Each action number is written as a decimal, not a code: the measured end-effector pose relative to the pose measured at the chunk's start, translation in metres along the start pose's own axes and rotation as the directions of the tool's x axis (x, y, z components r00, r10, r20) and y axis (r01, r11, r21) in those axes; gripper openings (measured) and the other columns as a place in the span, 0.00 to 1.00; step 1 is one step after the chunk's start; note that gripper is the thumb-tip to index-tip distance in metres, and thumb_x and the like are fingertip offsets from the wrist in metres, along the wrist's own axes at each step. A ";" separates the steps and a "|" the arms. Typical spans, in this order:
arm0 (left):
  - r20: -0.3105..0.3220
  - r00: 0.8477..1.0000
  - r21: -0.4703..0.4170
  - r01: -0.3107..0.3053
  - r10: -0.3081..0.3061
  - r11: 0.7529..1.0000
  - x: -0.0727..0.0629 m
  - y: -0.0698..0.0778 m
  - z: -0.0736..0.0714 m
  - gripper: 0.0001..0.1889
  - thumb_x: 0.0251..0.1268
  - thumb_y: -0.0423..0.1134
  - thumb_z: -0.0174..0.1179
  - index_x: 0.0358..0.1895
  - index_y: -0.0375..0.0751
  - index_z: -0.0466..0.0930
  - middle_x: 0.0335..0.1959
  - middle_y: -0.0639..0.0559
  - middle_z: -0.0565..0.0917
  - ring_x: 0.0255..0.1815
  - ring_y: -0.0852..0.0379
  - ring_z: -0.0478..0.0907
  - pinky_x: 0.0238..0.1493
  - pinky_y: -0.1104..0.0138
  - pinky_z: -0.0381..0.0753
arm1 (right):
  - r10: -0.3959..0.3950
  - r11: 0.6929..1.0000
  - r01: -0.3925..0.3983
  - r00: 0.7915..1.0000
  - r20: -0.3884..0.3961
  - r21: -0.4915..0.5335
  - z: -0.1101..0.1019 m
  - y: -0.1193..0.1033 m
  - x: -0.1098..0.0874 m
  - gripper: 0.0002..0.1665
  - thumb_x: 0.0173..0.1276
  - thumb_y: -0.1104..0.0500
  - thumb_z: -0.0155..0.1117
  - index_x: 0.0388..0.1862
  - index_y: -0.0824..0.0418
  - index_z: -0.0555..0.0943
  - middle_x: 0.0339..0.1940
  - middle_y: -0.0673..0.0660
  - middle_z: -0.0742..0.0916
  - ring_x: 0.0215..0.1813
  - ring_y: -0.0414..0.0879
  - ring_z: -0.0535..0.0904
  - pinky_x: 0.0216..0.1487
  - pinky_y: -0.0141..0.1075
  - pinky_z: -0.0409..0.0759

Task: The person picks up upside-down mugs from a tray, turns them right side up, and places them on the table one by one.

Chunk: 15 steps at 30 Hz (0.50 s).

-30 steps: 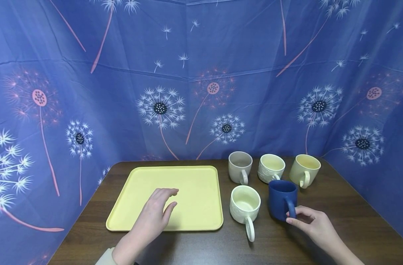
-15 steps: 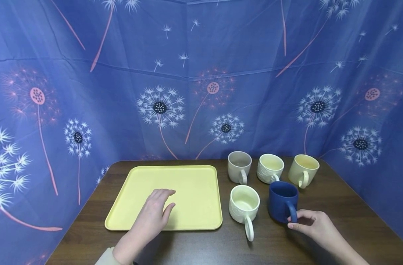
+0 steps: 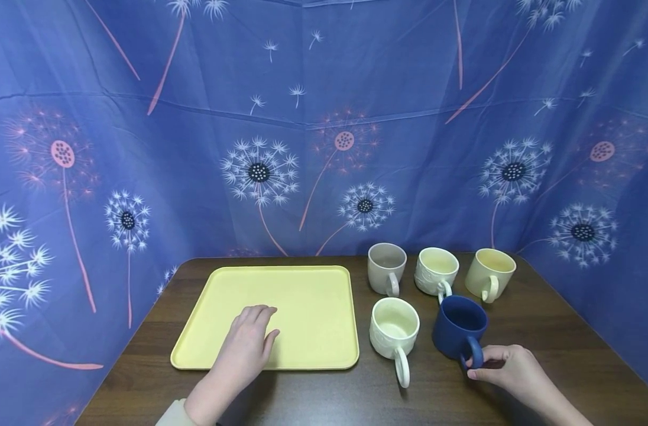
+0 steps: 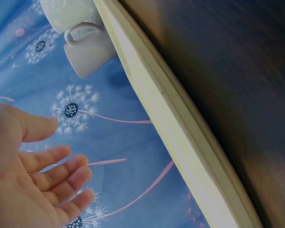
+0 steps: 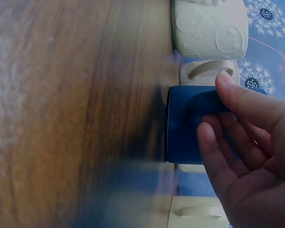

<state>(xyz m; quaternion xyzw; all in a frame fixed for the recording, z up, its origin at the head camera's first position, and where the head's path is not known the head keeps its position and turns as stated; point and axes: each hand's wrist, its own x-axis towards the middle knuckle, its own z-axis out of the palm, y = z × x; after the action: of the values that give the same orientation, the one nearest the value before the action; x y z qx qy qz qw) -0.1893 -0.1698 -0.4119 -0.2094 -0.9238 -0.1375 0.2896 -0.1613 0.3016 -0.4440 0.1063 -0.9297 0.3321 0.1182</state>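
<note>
My right hand (image 3: 515, 373) pinches the handle of a dark blue mug (image 3: 459, 328) between thumb and fingers. In the right wrist view the mug (image 5: 183, 126) stands upright, the fingers reaching through behind its handle. Over the near part of a yellow tray (image 3: 308, 319), my left hand (image 3: 246, 340) hovers with relaxed fingers and holds nothing. Its palm and parted fingers show in the left wrist view, beside the tray's rim (image 4: 180, 133). Left of the blue mug is a pale green mug (image 3: 393, 331), its handle toward me.
Behind the blue mug stand a grey mug (image 3: 386, 269), a white embossed mug (image 3: 436, 271) and a pale yellow mug (image 3: 490, 275) in a row. All rest on a dark wooden table (image 3: 324, 396). A blue dandelion-print cloth (image 3: 303, 195) hangs along the back and sides.
The blue mug has shifted slightly toward me and to the right, exposing more of the white mug's handle. My right hand moved with it; my left drifted slightly left.
</note>
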 end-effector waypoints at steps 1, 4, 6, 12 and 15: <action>0.004 1.000 0.010 0.003 -0.003 1.000 -0.001 0.000 0.001 0.20 0.51 0.35 0.69 0.48 0.35 0.77 0.44 0.45 0.80 0.48 0.46 0.76 0.48 0.53 0.75 | 0.005 1.000 -0.005 1.000 0.001 -0.015 0.000 0.000 0.000 0.09 0.43 0.56 0.79 0.22 0.50 0.86 0.23 0.42 0.86 0.30 0.27 0.77 0.31 0.26 0.75; 0.018 1.000 0.037 0.013 -0.013 0.999 -0.002 -0.002 0.002 0.21 0.51 0.36 0.69 0.49 0.34 0.77 0.45 0.44 0.80 0.49 0.45 0.75 0.49 0.52 0.74 | 0.053 0.997 -0.053 0.999 0.008 -0.062 0.000 0.000 0.000 0.09 0.42 0.54 0.80 0.22 0.48 0.86 0.23 0.41 0.87 0.31 0.26 0.77 0.33 0.27 0.74; 0.028 0.999 0.053 0.015 -0.016 0.998 -0.003 -0.003 0.003 0.22 0.51 0.37 0.69 0.50 0.34 0.77 0.45 0.43 0.79 0.49 0.45 0.75 0.49 0.52 0.74 | 0.079 0.993 -0.078 0.997 0.009 -0.089 -0.001 0.000 0.000 0.09 0.41 0.52 0.80 0.22 0.47 0.86 0.23 0.41 0.87 0.31 0.26 0.78 0.34 0.27 0.74; 0.043 0.999 0.086 0.004 -0.008 0.996 -0.004 -0.004 0.006 0.24 0.50 0.39 0.69 0.51 0.33 0.76 0.46 0.42 0.79 0.49 0.44 0.74 0.50 0.52 0.74 | 0.072 0.989 -0.063 0.995 0.067 -0.131 -0.007 -0.005 0.002 0.08 0.44 0.52 0.78 0.24 0.49 0.86 0.24 0.44 0.87 0.30 0.29 0.80 0.33 0.29 0.78; 0.041 0.999 0.087 -0.001 -0.002 0.996 -0.005 -0.004 0.006 0.24 0.50 0.39 0.69 0.51 0.33 0.76 0.46 0.42 0.79 0.49 0.44 0.74 0.50 0.52 0.74 | 0.071 0.985 -0.052 0.991 0.114 -0.167 -0.016 -0.011 0.004 0.09 0.48 0.53 0.76 0.26 0.53 0.85 0.26 0.47 0.87 0.30 0.32 0.81 0.32 0.31 0.81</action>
<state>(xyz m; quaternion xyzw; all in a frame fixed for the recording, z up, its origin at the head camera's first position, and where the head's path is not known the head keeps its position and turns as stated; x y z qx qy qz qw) -0.1903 -0.1723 -0.4200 -0.1993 -0.9347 -0.0931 0.2791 -0.1598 0.3030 -0.4247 0.0871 -0.9621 0.2512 0.0603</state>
